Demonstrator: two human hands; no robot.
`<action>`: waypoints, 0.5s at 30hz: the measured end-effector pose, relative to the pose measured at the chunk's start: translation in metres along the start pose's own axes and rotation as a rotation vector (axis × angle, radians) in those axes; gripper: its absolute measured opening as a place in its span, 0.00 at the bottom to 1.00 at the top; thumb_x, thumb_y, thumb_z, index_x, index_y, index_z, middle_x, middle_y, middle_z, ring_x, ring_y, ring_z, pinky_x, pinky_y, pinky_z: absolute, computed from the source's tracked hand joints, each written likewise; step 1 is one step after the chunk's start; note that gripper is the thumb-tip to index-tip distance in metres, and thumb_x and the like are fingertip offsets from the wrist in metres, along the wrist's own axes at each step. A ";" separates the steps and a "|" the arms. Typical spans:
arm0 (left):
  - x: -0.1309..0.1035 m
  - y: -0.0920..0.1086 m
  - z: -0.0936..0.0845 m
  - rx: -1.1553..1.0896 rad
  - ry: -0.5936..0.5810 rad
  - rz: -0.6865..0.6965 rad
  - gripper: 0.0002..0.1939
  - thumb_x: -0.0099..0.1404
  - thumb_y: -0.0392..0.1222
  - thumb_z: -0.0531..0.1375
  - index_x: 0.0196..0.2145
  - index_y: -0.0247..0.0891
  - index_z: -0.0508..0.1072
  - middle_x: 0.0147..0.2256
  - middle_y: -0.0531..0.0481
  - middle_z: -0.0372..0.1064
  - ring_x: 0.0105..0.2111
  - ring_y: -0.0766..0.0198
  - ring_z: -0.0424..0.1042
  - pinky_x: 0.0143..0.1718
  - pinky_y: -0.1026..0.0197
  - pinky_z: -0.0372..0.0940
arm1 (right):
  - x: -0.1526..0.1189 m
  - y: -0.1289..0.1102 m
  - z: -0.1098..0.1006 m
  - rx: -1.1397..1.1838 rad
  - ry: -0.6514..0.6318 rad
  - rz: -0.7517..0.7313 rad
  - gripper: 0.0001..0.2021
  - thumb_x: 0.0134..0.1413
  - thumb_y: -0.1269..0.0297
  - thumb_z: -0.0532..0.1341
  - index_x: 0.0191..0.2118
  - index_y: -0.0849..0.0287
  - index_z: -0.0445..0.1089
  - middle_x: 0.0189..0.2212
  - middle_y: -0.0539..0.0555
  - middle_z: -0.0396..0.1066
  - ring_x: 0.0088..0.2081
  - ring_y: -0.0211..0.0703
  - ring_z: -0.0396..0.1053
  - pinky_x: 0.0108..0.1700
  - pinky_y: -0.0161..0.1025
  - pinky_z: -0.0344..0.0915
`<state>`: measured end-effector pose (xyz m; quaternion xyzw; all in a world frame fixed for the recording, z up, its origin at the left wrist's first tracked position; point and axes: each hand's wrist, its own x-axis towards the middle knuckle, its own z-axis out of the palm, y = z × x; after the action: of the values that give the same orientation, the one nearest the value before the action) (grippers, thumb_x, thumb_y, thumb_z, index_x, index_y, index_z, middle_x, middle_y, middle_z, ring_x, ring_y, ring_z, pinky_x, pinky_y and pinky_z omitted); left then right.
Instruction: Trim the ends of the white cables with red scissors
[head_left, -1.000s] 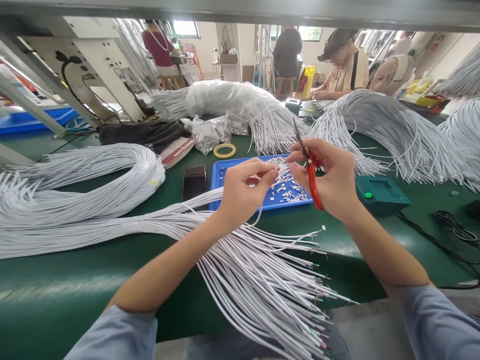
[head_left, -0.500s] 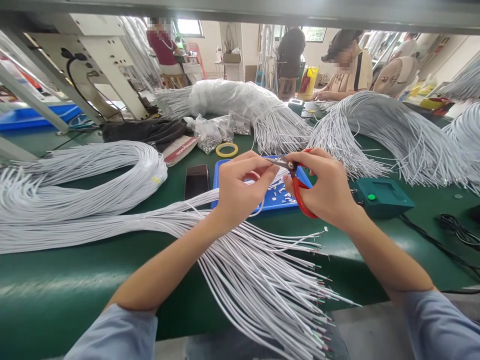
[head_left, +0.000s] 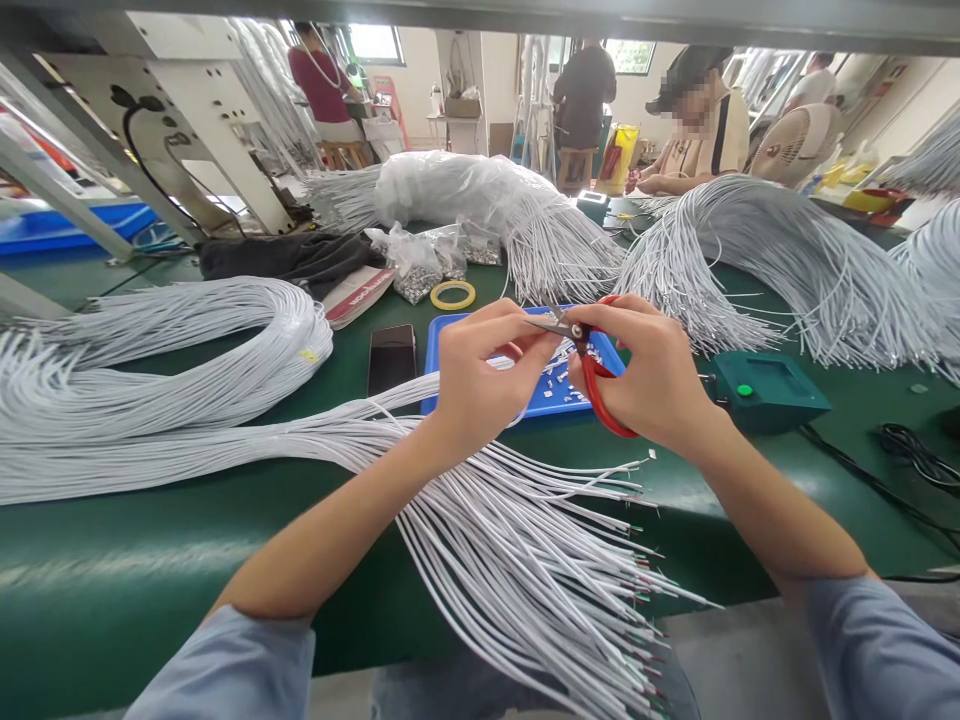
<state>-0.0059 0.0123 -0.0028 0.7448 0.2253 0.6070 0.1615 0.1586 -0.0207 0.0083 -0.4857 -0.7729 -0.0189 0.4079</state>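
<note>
Scissors (head_left: 594, 388) at L hand (head_left: 480, 370)

Head cam: R hand (head_left: 652, 370) grasping red handles, blades at L's pinched thumb + index; can't tell what's pinched. Scissors over blue tray (head_left: 439, 350); white cables (head_left: 510, 520) fanned nearer, on green bench (head_left: 150, 590).

The left hand (head_left: 486, 368) hides much of the cable (head_left: 522, 411) it pinches and part of the tray (head_left: 551, 402). At left, the bundle (head_left: 187, 462) is cut off.

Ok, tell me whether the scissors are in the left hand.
No, the red-handled scissors are gripped in the right hand.
</note>
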 end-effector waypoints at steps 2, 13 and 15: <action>0.000 0.000 0.000 0.016 -0.001 0.021 0.03 0.58 0.31 0.65 0.30 0.36 0.79 0.24 0.54 0.72 0.25 0.74 0.68 0.22 0.73 0.66 | 0.000 0.000 0.000 -0.006 0.001 -0.003 0.18 0.45 0.70 0.61 0.45 0.59 0.75 0.34 0.55 0.76 0.38 0.46 0.71 0.35 0.41 0.68; -0.001 -0.001 -0.001 0.099 0.000 0.139 0.04 0.59 0.30 0.64 0.30 0.37 0.78 0.24 0.54 0.70 0.24 0.74 0.65 0.23 0.69 0.63 | -0.001 -0.001 -0.002 0.061 -0.023 0.040 0.19 0.44 0.71 0.61 0.45 0.59 0.76 0.34 0.55 0.75 0.39 0.47 0.70 0.36 0.42 0.67; -0.001 -0.001 0.000 0.099 -0.008 0.151 0.04 0.60 0.31 0.63 0.31 0.37 0.78 0.24 0.54 0.70 0.23 0.74 0.65 0.23 0.69 0.62 | 0.000 -0.002 -0.003 0.103 -0.049 0.063 0.18 0.44 0.71 0.62 0.45 0.57 0.77 0.34 0.53 0.75 0.38 0.46 0.70 0.37 0.41 0.67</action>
<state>-0.0065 0.0125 -0.0044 0.7692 0.1978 0.6025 0.0791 0.1591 -0.0230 0.0105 -0.4882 -0.7669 0.0456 0.4140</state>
